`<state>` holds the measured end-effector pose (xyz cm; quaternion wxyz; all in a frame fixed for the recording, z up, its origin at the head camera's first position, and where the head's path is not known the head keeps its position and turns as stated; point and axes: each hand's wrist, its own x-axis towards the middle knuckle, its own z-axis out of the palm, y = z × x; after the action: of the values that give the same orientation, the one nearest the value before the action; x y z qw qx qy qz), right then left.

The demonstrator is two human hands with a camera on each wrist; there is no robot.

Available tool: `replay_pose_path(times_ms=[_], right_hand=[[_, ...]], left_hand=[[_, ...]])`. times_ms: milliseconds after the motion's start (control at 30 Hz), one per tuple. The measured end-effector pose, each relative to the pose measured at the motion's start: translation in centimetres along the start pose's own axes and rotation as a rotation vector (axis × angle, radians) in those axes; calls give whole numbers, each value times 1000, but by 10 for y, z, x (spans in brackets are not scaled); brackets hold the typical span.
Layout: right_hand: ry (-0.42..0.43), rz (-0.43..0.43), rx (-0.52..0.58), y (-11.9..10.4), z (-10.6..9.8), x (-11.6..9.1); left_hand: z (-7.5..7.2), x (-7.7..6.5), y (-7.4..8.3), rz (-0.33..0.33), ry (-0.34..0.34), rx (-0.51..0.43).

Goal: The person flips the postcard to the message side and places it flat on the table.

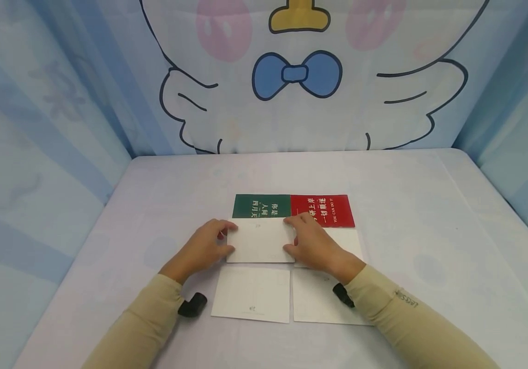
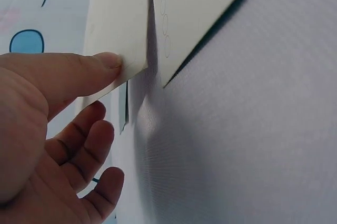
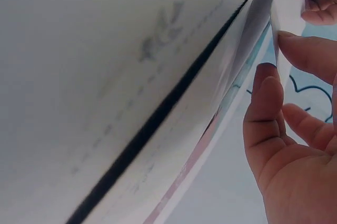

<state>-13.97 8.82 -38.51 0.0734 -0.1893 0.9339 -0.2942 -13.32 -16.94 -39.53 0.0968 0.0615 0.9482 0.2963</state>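
Observation:
A white postcard (image 1: 260, 243), blank side up, is held at its two short sides by both hands. My left hand (image 1: 201, 248) pinches its left edge, and in the left wrist view the thumb (image 2: 79, 74) lies on the face with fingers behind. My right hand (image 1: 317, 246) pinches the right edge; the right wrist view shows thumb and fingertips meeting at the card (image 3: 287, 19). The card appears slightly raised and covers the near part of a green card (image 1: 245, 206) with white characters. To the right lies a red card (image 1: 338, 210), partly behind the right hand.
Another white card (image 1: 349, 241) lies below the red one, partly under the right hand. Nearer, two white cards, left (image 1: 251, 294) and right (image 1: 315, 302), lie side by side; the right sleeve overlaps one. The pale tablecloth (image 1: 176, 179) meets a patterned curtain (image 1: 291, 123) at the back.

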Motion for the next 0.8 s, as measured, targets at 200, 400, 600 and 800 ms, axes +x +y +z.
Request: replay_pose_path(times_ms=[200, 400, 600, 800], right_hand=[[-41, 21, -23, 0, 3, -1], [-66, 32, -57, 1, 4, -1], [-97, 42, -88, 1, 4, -1], [-109, 43, -119, 0, 4, -2]], left_hand=[[0, 1, 1, -8, -35, 36], [0, 3, 2, -27, -65, 36], [1, 5, 2, -28, -93, 53], [1, 4, 3, -19, -104, 76]])
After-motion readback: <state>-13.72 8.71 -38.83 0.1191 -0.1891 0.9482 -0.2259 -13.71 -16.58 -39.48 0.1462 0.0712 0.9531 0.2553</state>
